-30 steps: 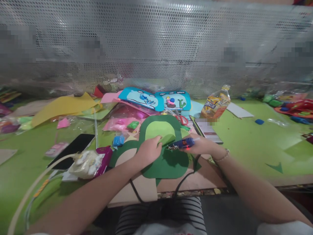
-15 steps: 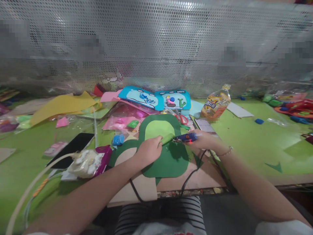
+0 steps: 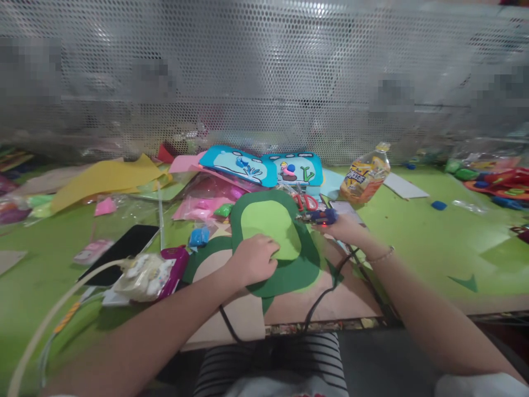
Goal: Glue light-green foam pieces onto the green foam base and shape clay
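Observation:
A rounded light green paper piece lies on a larger dark green paper piece in front of me. My left hand rests palm down on the light green piece, fingers lightly bent and pressing on its lower part. In my right hand is a blue glue gun with a small red light. Its nozzle points left, just above the right edge of the dark green piece. The black cord runs from the gun side down to the table's front edge.
Red-handled scissors lie behind the glue gun. A snack-labelled plastic bottle stands at the back right. Blue decorated panels lean at the back. On the left are a phone and a power adapter with a cable.
My left hand has let the lifted light green flap down and now presses it flat. The glue gun has moved slightly up and right, away from the paper.

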Action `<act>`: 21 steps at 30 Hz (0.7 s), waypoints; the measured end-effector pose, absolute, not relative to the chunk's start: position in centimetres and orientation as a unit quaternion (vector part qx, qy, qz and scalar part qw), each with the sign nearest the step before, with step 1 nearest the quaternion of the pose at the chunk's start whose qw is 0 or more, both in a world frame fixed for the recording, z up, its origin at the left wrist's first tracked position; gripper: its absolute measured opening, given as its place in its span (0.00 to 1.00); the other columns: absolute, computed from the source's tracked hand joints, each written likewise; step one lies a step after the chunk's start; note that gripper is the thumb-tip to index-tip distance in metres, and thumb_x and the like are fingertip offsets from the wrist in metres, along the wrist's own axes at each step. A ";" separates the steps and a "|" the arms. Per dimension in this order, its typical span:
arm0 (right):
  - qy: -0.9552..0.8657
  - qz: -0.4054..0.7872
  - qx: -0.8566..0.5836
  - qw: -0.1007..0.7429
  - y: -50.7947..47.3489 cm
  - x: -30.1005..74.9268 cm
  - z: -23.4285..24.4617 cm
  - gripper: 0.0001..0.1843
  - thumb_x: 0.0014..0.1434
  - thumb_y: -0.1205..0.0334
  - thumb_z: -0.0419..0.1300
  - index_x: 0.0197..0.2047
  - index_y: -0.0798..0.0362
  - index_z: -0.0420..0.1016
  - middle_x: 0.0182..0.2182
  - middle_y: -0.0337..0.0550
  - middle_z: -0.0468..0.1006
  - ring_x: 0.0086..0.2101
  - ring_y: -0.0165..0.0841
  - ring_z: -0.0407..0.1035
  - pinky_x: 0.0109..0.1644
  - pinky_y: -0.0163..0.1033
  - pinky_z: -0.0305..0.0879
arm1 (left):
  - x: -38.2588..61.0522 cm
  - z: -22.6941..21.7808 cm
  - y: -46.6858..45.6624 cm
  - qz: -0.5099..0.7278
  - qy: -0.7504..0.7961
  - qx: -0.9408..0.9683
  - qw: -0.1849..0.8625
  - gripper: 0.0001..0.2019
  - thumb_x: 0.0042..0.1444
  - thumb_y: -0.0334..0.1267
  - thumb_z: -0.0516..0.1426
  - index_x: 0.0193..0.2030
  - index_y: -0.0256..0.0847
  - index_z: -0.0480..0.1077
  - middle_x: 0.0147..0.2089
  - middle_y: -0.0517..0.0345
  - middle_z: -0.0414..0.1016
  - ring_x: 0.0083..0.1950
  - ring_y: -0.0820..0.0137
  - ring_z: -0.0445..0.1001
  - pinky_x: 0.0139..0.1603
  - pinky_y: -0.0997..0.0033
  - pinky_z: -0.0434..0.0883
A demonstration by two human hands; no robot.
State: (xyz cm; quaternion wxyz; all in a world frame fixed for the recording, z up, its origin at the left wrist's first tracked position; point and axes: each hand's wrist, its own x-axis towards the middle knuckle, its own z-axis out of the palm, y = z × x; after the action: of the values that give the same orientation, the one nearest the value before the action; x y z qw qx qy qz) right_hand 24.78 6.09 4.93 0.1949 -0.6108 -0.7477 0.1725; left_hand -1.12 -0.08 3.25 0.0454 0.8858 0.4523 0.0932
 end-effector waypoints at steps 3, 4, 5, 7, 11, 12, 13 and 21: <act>-0.720 0.180 -0.628 0.234 6.4 25.2 5.2 0.18 0.48 0.46 0.59 0.24 0.53 0.73 0.16 0.40 0.71 0.20 0.31 0.63 0.25 0.35 0.58 | -1.2 3.6 -0.5 0.082 0.425 0.901 0.020 0.11 0.49 0.35 0.53 0.38 0.40 0.74 0.40 0.49 0.75 0.46 0.61 0.71 0.45 0.64 0.68; -0.716 0.194 -0.623 0.250 6.4 25.3 5.3 0.18 0.49 0.46 0.58 0.23 0.54 0.72 0.16 0.40 0.72 0.19 0.31 0.63 0.25 0.35 0.58 | -1.2 3.8 -0.6 0.083 0.421 0.903 0.012 0.11 0.49 0.37 0.53 0.37 0.40 0.74 0.39 0.49 0.75 0.45 0.61 0.71 0.44 0.64 0.68; -0.711 0.207 -0.618 0.265 6.4 25.3 5.4 0.19 0.49 0.45 0.58 0.22 0.54 0.72 0.16 0.41 0.71 0.18 0.30 0.63 0.25 0.35 0.58 | -1.2 3.9 -0.6 0.083 0.417 0.905 0.006 0.11 0.49 0.38 0.53 0.35 0.40 0.74 0.38 0.49 0.74 0.44 0.61 0.71 0.43 0.64 0.68; -0.701 0.220 -0.618 0.282 6.1 25.0 5.7 0.20 0.48 0.44 0.58 0.21 0.54 0.71 0.14 0.40 0.69 0.17 0.30 0.62 0.24 0.35 0.57 | -1.2 4.3 -0.7 0.077 0.412 0.908 0.001 0.11 0.51 0.40 0.52 0.32 0.39 0.73 0.34 0.49 0.74 0.40 0.62 0.72 0.40 0.64 0.68; -0.704 0.213 -0.614 0.287 5.8 24.0 5.7 0.17 0.46 0.47 0.59 0.21 0.54 0.72 0.13 0.39 0.68 0.19 0.32 0.63 0.25 0.35 0.58 | -0.9 4.5 -0.7 0.053 0.460 0.886 0.018 0.19 0.58 0.43 0.45 0.28 0.37 0.73 0.26 0.51 0.73 0.31 0.64 0.72 0.34 0.64 0.67; -0.707 0.213 -0.610 0.286 5.8 23.8 5.6 0.16 0.46 0.48 0.59 0.21 0.54 0.73 0.14 0.39 0.69 0.20 0.32 0.64 0.26 0.35 0.59 | -0.8 4.4 -0.6 0.060 0.468 0.881 0.019 0.19 0.59 0.43 0.44 0.32 0.37 0.73 0.28 0.50 0.74 0.34 0.63 0.73 0.36 0.63 0.67; -0.710 0.213 -0.608 0.284 5.9 23.7 5.4 0.15 0.45 0.49 0.59 0.21 0.54 0.73 0.15 0.39 0.70 0.21 0.33 0.64 0.27 0.36 0.60 | -0.8 4.2 -0.6 0.074 0.467 0.881 0.017 0.19 0.59 0.43 0.44 0.38 0.36 0.74 0.34 0.48 0.76 0.39 0.61 0.73 0.41 0.61 0.68; -0.708 0.231 -0.604 0.283 6.0 23.7 5.1 0.13 0.45 0.51 0.60 0.23 0.54 0.73 0.18 0.41 0.73 0.25 0.35 0.68 0.32 0.37 0.63 | -0.7 2.5 -0.5 0.029 0.402 0.911 0.089 0.36 0.61 0.57 0.37 0.69 0.36 0.41 0.71 0.47 0.35 0.71 0.54 0.34 0.66 0.47 0.41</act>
State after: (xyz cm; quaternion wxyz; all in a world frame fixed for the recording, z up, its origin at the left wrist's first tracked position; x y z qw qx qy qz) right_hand 23.65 6.02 5.06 0.2835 -0.6039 -0.7083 0.2306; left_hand -0.72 -0.49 2.49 0.0892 0.9108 0.4019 0.0293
